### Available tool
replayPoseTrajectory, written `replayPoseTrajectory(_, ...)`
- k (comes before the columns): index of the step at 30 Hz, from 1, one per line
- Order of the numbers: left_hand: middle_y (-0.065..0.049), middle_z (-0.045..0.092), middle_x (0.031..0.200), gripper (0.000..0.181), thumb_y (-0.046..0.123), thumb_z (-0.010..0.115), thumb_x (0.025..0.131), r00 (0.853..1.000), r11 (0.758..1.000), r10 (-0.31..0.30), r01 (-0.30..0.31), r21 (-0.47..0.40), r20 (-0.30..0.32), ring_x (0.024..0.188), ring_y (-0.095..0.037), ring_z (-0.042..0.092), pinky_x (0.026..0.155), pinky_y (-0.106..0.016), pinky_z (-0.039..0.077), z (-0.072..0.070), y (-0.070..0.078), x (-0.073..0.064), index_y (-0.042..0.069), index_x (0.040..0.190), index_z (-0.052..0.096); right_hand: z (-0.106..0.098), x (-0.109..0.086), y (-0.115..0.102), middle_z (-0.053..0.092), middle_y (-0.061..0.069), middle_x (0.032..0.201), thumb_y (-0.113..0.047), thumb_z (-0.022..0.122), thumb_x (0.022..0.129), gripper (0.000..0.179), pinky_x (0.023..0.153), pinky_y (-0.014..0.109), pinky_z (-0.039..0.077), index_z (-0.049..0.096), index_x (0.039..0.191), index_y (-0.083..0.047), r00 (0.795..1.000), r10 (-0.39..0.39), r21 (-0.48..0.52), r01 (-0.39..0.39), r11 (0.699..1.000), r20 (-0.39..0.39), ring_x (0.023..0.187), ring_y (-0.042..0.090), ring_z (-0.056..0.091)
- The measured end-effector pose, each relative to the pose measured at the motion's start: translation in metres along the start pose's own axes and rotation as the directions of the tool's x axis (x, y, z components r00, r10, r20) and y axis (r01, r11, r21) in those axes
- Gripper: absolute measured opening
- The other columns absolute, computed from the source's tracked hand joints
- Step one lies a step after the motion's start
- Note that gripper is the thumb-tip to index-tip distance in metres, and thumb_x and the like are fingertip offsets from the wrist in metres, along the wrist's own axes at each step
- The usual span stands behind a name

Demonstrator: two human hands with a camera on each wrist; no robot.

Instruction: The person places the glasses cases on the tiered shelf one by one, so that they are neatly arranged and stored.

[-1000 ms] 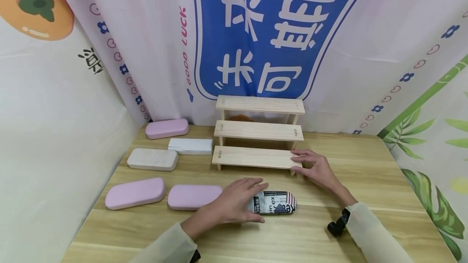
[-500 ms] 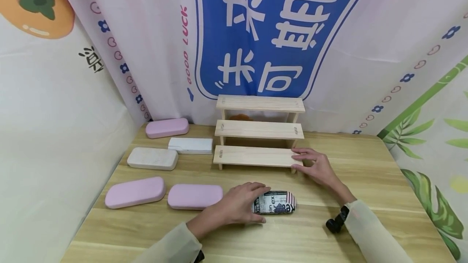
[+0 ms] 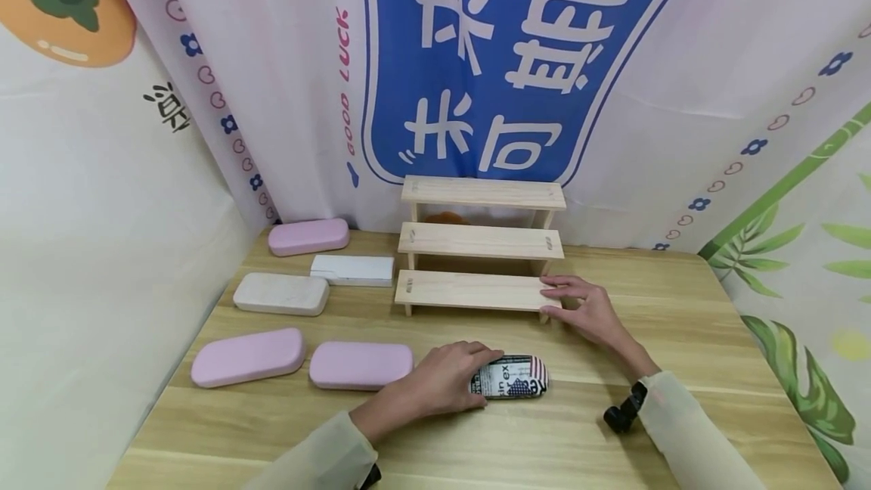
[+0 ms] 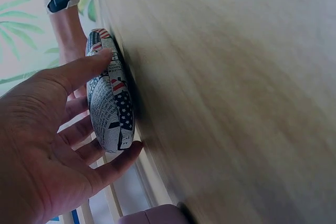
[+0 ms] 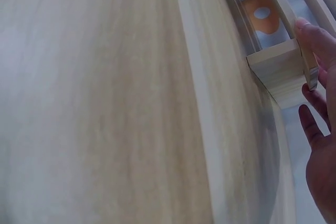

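Note:
My left hand (image 3: 445,378) holds an eyeglass case (image 3: 520,376) with newspaper and flag print, lying on the table. In the left wrist view, the thumb lies along one long side of the printed case (image 4: 110,98) and the fingers reach round the other side and the end. My right hand (image 3: 590,312) grips the right end of the lowest board of a three-step wooden display rack (image 3: 476,291). The right wrist view has the thumb on one edge of that board (image 5: 281,3) and fingers at its end. All three steps are bare.
Left of the rack are a pink case (image 3: 309,237), a white case (image 3: 352,270), a pale grey case (image 3: 281,293) and two more pink cases, one at the far left (image 3: 248,358) and one beside my left forearm (image 3: 361,364). A printed curtain (image 3: 313,97) hangs behind the table.
My left hand has slid slightly right along the printed case, and its thumb and fingers have drawn in against it. My right hand keeps its place on the rack.

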State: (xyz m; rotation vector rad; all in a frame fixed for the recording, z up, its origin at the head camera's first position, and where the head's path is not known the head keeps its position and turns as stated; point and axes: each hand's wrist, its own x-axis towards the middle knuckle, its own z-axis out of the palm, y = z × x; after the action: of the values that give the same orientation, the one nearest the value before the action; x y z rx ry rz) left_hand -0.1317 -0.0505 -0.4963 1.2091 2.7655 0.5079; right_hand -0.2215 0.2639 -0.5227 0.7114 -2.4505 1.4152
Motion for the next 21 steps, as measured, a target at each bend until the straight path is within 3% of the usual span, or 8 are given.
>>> replayPoseTrajectory(7, -0.006, 0.069, 0.139, 0.076, 0.033, 0.092, 0.083, 1.0, 1.0, -0.002, 0.003, -0.01, 0.003, 0.12, -0.021, 0.069, 0.096, -0.036, 0.06, -0.002, 0.0, 0.002, 0.016, 0.15, 0.06, -0.001, -0.002, 0.018, 0.075, 0.015, 0.129, 0.003, 0.091, 0.078, 0.032, 0.109, 0.01, 0.038, 0.083, 0.108, -0.004, 1.0, -0.005, -0.003, 0.005, 1.0, -0.003, 0.123, 0.036, 0.065)
replayPoseTrajectory(14, -0.006, 0.07, 0.138, 0.073, 0.027, 0.092, 0.082, 1.0, 1.0, 0.0, 0.0, -0.032, -0.006, 0.119, -0.02, 0.07, 0.096, -0.034, 0.059, -0.002, -0.001, 0.003, 0.016, 0.148, 0.062, -0.003, -0.002, 0.019, 0.076, 0.01, 0.126, -0.004, 0.093, 0.079, 0.03, 0.109, 0.012, 0.041, 0.084, 0.107, -0.01, 0.999, -0.041, -0.013, 0.041, 0.999, 0.009, 0.121, 0.029, 0.068)
replayPoseTrajectory(21, -0.008, 0.07, 0.137, 0.072, 0.023, 0.092, 0.081, 1.0, 0.998, 0.006, -0.007, -0.062, -0.017, 0.118, -0.02, 0.071, 0.098, -0.032, 0.058, -0.005, -0.003, 0.001, 0.012, 0.146, 0.063, -0.002, -0.002, 0.019, 0.076, 0.011, 0.127, -0.005, 0.092, 0.08, 0.03, 0.108, 0.012, 0.041, 0.084, 0.108, -0.009, 0.999, -0.048, -0.018, 0.048, 0.999, 0.017, 0.12, 0.031, 0.067)
